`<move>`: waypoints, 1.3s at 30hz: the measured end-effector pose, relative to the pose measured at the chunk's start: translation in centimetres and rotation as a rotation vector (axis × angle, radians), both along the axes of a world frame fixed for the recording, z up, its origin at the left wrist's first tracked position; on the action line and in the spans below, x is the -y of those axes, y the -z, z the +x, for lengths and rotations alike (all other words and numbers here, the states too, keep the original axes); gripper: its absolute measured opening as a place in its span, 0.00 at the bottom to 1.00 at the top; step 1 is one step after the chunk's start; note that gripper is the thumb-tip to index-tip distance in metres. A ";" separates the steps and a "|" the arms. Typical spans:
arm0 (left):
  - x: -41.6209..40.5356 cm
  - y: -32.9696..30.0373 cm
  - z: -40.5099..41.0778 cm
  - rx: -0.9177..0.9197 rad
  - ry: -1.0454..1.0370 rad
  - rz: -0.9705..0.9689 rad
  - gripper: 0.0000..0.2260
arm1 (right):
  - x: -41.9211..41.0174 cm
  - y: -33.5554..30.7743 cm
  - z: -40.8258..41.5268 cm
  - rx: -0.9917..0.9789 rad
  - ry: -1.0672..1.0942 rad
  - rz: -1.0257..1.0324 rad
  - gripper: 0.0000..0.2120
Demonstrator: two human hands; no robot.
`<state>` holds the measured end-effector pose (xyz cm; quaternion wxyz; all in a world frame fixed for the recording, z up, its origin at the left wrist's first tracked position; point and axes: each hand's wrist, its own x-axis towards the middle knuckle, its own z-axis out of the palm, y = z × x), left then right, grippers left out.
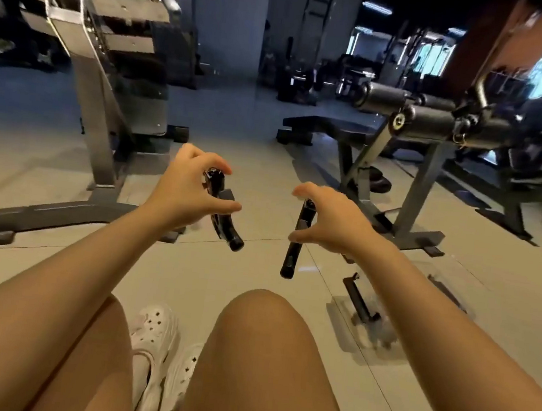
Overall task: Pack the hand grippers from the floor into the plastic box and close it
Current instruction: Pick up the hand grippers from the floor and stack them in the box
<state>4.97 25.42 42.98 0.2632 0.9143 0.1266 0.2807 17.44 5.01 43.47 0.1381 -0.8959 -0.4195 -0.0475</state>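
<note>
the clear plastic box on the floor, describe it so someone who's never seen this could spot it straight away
Start at the grey slanted bench frame right of centre and drop down the pale tiled floor toward the camera. The clear plastic box lies there, just beyond the person's right forearm. It is the only see-through item on the floor, with one black hand gripper inside it.

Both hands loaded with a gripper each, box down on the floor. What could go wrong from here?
1. The left hand and right hand each pinch a hand gripper near its top, left gripper and right gripper dangling; either might slip.
2. The clear plastic box blends with the glossy floor, so a drop could miss it.
</note>
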 end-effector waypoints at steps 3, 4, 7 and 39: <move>1.2 2.4 2.4 -0.013 0.020 -0.107 0.21 | 3.0 -0.1 1.0 -0.005 0.075 -0.037 0.34; 1.7 2.7 3.5 -0.020 0.044 -0.112 0.22 | 3.8 -0.2 1.4 -0.004 0.105 -0.048 0.34; 3.4 3.1 6.5 -0.039 0.176 -0.073 0.24 | 6.1 -0.4 2.4 0.000 0.191 -0.082 0.35; 32.0 13.8 33.4 -0.275 0.438 -0.057 0.25 | 36.4 12.5 28.4 -0.180 0.426 0.078 0.32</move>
